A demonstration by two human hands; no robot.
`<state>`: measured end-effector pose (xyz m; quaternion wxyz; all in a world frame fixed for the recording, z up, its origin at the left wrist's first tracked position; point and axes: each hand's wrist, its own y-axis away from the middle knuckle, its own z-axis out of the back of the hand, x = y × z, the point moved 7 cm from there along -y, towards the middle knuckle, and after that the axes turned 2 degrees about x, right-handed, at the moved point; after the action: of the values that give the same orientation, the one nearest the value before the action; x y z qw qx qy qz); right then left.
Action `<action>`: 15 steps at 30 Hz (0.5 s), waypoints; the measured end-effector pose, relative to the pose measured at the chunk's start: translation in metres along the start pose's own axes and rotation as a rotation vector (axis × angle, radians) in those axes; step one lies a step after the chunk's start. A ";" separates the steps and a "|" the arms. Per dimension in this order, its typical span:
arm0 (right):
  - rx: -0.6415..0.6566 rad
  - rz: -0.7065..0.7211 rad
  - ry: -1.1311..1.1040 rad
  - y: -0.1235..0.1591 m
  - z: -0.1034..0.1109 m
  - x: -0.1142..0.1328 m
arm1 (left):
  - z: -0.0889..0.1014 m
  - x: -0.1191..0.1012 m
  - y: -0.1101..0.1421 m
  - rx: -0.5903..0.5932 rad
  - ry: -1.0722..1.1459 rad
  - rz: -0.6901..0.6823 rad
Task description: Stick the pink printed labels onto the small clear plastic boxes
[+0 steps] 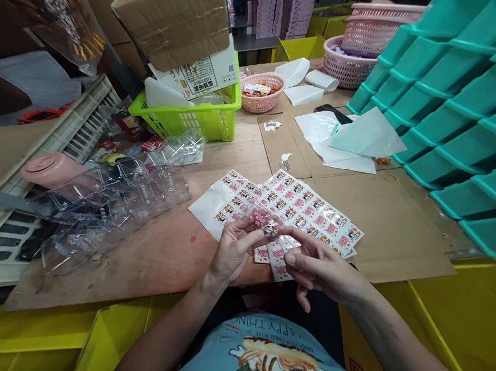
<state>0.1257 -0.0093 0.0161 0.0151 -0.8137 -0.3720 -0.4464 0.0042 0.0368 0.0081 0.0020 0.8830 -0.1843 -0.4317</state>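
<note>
My left hand (236,246) grips a small clear plastic box (263,215) by its near edge, thumb on top. The box bears pink lettering and a cartoon animal sticker at its right end. My right hand (319,262) has its index fingertip against that right end, while the thumb and other fingers stay apart from it. Beneath both hands lie overlapping sticker sheets (309,209) printed with cartoon animals and pink lettering. One sheet on the left has a bare white backing (207,205) where stickers are gone.
Clear plastic boxes (147,190) and a pink tumbler (58,171) crowd the left. Behind stand a green basket (218,122) and a small pink basket (261,102). Stacked teal bins (459,97) rise at right, near white papers (360,139). Yellow boxes (467,316) flank the table's front.
</note>
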 end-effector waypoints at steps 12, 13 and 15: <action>-0.021 -0.023 0.077 -0.003 -0.005 0.006 | 0.008 0.007 0.001 -0.024 0.010 0.019; -0.020 -0.019 0.088 -0.003 -0.005 0.007 | 0.009 0.007 0.001 -0.029 0.011 0.020; -0.020 -0.012 0.111 -0.004 -0.006 0.008 | 0.009 0.007 0.001 -0.033 0.012 0.022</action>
<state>0.1216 -0.0037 0.0239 0.0247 -0.7854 -0.3711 -0.4948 0.0006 0.0346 -0.0029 0.0225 0.8832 -0.1869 -0.4294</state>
